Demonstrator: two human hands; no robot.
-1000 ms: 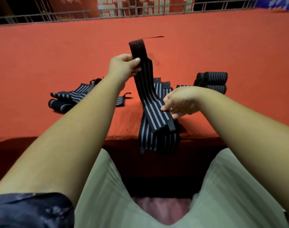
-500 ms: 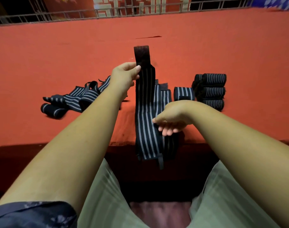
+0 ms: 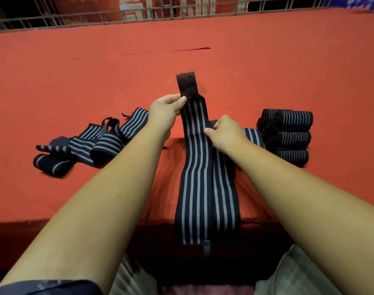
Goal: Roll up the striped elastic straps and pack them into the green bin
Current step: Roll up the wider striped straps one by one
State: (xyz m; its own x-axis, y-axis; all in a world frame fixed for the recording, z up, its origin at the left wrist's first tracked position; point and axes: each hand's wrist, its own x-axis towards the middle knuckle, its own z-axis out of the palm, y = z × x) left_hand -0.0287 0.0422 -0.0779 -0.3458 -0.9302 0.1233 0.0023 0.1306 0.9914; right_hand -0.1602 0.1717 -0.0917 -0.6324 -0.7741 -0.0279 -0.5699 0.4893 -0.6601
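Observation:
A long black strap with grey stripes lies stretched out on the red table, its near end hanging over the table's front edge. My left hand pinches its left edge just below the dark fuzzy end tab. My right hand pinches its right edge a little lower. A second striped strap lies beside it on the right, partly under it. A stack of rolled straps sits at the right. A loose heap of unrolled straps lies at the left. No green bin is in view.
The red table stretches far back to a metal railing. Its front edge runs just above my knees, with a dark gap below it.
My left hand has lowered the strap's far end toward the table, so the strap lies flatter. My right hand moved up from the strap's middle to its edge near the left hand.

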